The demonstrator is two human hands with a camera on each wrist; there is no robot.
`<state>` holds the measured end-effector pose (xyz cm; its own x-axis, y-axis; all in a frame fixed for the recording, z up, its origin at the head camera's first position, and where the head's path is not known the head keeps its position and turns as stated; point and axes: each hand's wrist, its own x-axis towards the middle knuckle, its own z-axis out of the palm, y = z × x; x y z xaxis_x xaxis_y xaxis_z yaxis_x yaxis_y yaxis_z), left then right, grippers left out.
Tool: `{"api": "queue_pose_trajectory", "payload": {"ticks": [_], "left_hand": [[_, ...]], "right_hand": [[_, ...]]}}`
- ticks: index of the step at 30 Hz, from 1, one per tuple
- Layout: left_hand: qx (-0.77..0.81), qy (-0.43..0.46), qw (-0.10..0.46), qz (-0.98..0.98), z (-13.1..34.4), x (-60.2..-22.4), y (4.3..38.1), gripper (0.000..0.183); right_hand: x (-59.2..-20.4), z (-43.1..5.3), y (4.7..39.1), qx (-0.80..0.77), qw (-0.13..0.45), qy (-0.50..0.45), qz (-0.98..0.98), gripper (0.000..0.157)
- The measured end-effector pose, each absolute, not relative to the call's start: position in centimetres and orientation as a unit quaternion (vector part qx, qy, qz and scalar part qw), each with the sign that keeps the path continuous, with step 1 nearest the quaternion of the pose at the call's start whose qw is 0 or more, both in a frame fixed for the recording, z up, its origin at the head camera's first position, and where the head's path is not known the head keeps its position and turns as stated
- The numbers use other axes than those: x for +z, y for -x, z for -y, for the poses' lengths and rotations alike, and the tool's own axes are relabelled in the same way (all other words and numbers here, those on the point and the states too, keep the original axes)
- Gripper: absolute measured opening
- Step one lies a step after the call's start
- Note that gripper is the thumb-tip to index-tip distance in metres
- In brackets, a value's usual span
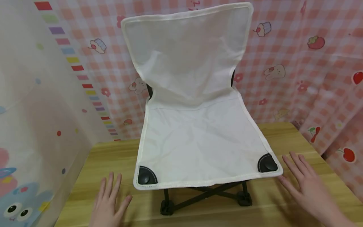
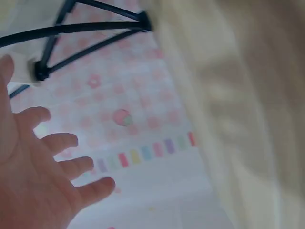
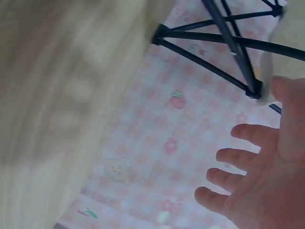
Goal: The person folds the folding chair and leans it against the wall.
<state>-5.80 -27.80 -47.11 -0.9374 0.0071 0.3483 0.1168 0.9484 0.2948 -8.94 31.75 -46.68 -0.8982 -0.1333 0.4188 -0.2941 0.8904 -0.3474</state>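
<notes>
A folding chair point(image 1: 198, 142) with a white fabric seat and backrest stands unfolded on the wooden table, facing me. Black patches cover its two front seat corners, and its dark frame point(image 1: 204, 196) shows below. My left hand point(image 1: 107, 201) is spread at the left of the chair, apart from it, fingers pointing forward. On the other side, my right hand point(image 1: 309, 186) is spread too, thumb tip right by the front right seat corner. In both wrist views the palms, left hand point(image 2: 38, 171) and right hand point(image 3: 271, 167), hold nothing. The chair's rear legs are hidden in the head view.
The wooden table point(image 1: 113, 157) extends under the chair and both hands. Behind it hangs a pink checked curtain point(image 1: 286, 53) with fruit and cake prints. A white printed curtain point(image 1: 45, 104) closes off the left side.
</notes>
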Motion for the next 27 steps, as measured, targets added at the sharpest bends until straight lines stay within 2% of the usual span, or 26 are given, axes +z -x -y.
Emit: {"api": "queue_pose_trajectory", "payload": {"ticks": [6,11,16,21,27], "left_hand": [[-0.236,0.134,0.298,0.915,27.0,-45.1,5.9,0.072],[-0.308,0.197,0.36,0.858,26.0,-42.9,6.0,0.063],[-0.356,0.224,0.38,0.824,24.6,-41.2,6.4,0.063],[-0.393,0.263,0.402,0.784,23.0,-40.0,6.7,0.064],[-0.388,0.326,0.443,0.74,20.7,-38.2,6.8,0.063]], "right_hand": [[-44.3,-30.5,8.5,0.263,0.253,-0.128,0.922,0.064],[-41.8,-28.8,8.1,0.3,0.31,-0.148,0.89,0.061],[-39.7,-27.5,8.0,0.319,0.362,-0.18,0.857,0.047],[-38.0,-26.1,7.7,0.341,0.414,-0.218,0.815,0.064],[-36.5,-24.3,7.2,0.359,0.463,-0.277,0.762,0.057]]}}
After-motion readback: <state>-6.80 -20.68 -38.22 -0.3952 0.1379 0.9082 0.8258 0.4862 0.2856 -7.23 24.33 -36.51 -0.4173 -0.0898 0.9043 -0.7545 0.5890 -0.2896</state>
